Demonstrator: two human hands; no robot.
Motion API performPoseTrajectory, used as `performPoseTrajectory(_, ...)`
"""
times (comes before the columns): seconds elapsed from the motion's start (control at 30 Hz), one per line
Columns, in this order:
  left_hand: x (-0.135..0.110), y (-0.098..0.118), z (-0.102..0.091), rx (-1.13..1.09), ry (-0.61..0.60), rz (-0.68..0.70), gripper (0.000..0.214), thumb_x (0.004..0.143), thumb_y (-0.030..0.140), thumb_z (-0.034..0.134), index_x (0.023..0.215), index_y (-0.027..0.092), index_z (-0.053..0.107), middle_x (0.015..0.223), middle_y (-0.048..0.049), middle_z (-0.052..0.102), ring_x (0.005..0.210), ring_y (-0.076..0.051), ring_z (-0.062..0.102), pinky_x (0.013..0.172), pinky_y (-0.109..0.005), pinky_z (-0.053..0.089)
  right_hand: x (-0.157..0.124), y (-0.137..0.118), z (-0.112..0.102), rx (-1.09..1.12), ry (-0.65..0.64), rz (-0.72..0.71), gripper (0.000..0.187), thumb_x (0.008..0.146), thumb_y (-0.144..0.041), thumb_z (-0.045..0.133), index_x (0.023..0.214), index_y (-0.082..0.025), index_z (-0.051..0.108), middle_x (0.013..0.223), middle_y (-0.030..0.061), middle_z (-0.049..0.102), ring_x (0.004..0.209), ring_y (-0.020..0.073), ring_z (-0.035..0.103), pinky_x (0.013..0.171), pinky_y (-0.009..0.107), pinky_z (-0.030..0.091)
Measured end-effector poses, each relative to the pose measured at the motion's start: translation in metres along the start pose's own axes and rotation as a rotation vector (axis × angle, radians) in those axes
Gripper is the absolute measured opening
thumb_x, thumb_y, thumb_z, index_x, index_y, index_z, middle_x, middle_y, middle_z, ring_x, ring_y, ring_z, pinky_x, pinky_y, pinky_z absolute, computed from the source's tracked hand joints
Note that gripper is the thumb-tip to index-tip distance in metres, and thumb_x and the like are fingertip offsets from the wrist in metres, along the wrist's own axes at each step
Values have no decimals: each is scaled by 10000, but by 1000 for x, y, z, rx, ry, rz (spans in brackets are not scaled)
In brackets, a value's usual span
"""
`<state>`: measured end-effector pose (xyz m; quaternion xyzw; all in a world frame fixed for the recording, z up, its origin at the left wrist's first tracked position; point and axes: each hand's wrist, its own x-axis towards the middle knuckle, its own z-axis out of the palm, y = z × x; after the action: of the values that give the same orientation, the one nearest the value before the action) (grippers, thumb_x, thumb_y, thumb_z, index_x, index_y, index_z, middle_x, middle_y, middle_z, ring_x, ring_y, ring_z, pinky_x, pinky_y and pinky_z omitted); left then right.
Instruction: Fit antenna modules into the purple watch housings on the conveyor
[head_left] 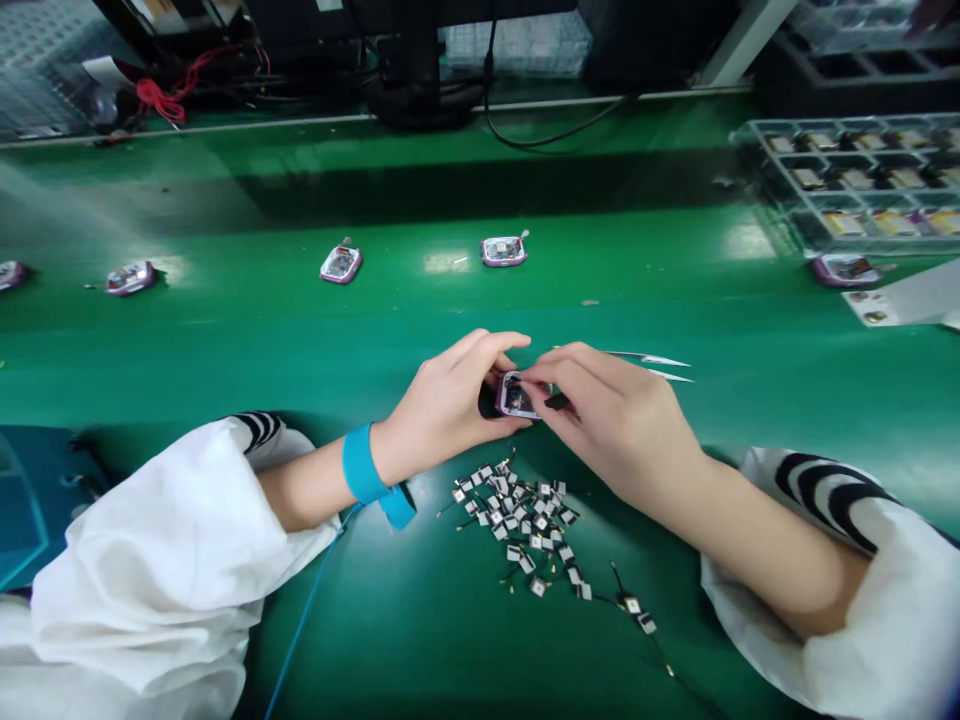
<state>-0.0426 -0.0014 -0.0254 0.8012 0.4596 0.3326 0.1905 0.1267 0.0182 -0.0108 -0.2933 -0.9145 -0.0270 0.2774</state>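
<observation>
My left hand (pixel 450 400) grips a small purple-rimmed device case (pixel 516 396) from its left side, fingers curled round it. My right hand (pixel 611 415) presses its fingertips onto the case's right edge and also holds metal tweezers (pixel 660 367), whose tips stick out to the right past the hand. A blue wrist strap (pixel 361 468) with a cord circles my left wrist. Just below the hands lies a heap of several small grey square parts with thin wires (pixel 525 525) on the green belt.
Several more purple cases lie further up the green belt (pixel 225 330): one (pixel 341 264), another (pixel 504 250), a third (pixel 130 277). A compartment tray (pixel 855 180) with parts stands at the right rear, a purple case (pixel 846 268) before it. Black cables and equipment line the back.
</observation>
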Motion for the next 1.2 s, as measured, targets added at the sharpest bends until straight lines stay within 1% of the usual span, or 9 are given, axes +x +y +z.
performPoseTrajectory(0.17, -1, 1, 0, -219, 75, -47, 579, 592, 225, 740, 1091, 172, 451, 854, 23, 567, 746, -78, 595, 724, -185, 523, 1, 7, 7, 392, 89, 198, 38, 772, -153, 564, 791, -174, 590, 745, -2, 594, 684, 66, 542, 547, 185, 443)
performPoseTrajectory(0.33, -1, 1, 1, -264, 140, -38, 551, 584, 226, 747, 1057, 177, 467, 846, 24, 571, 769, -77, 598, 741, -175, 527, 3, 9, 10, 469, 115, 224, 40, 754, -136, 582, 781, -163, 593, 705, 0, 556, 656, 62, 506, 525, 194, 417)
performPoseTrajectory(0.5, -1, 0, 1, -231, 126, -9, 541, 591, 226, 745, 1052, 163, 469, 850, 17, 566, 769, -80, 598, 742, -181, 529, 4, 11, 8, 380, 131, 130, 46, 770, -138, 559, 785, -168, 590, 693, 7, 555, 661, 77, 512, 548, 220, 429)
performPoseTrajectory(0.63, -4, -1, 3, -225, 95, -31, 511, 598, 217, 738, 1034, 173, 475, 874, 10, 566, 765, -91, 605, 728, -207, 538, 1, 14, 7, 214, 22, -5, 80, 793, -173, 526, 812, -160, 603, 719, 34, 576, 656, 111, 495, 573, 275, 429)
performPoseTrajectory(0.7, -5, -2, 4, -239, 95, -43, 502, 591, 200, 739, 1018, 170, 476, 873, 10, 574, 751, -87, 606, 719, -203, 540, 0, 14, 8, 134, -10, -35, 99, 797, -178, 517, 777, -143, 608, 717, 48, 579, 635, 119, 472, 550, 279, 416)
performPoseTrajectory(0.8, -6, -2, 6, -253, 99, -54, 507, 575, 183, 748, 1004, 159, 477, 862, 10, 576, 745, -82, 606, 720, -193, 539, -2, 14, 10, 81, 18, -78, 145, 790, -171, 525, 673, -124, 597, 667, 53, 571, 607, 116, 449, 536, 274, 405)
performPoseTrajectory(0.97, -5, -3, 6, -273, 104, -50, 505, 569, 217, 755, 990, 164, 482, 857, 8, 566, 770, -92, 608, 728, -200, 542, 1, 12, 8, 73, 58, -61, 121, 784, -179, 538, 706, -129, 615, 667, 45, 577, 605, 114, 455, 533, 259, 400)
performPoseTrajectory(1.07, -4, -3, 5, -257, 107, -24, 499, 570, 208, 755, 989, 162, 487, 862, 10, 549, 767, -84, 602, 732, -190, 537, 2, 12, 8, 78, 66, -40, 170, 786, -185, 528, 637, -127, 585, 623, 40, 554, 583, 112, 441, 519, 253, 389)
performPoseTrajectory(1.2, -4, -3, 5, -280, 97, -31, 448, 577, 212, 747, 947, 162, 501, 850, 11, 546, 750, -81, 596, 718, -188, 534, 4, 14, 6, 102, -68, -51, 173, 799, -187, 501, 645, -139, 562, 644, 27, 546, 602, 109, 438, 550, 241, 393)
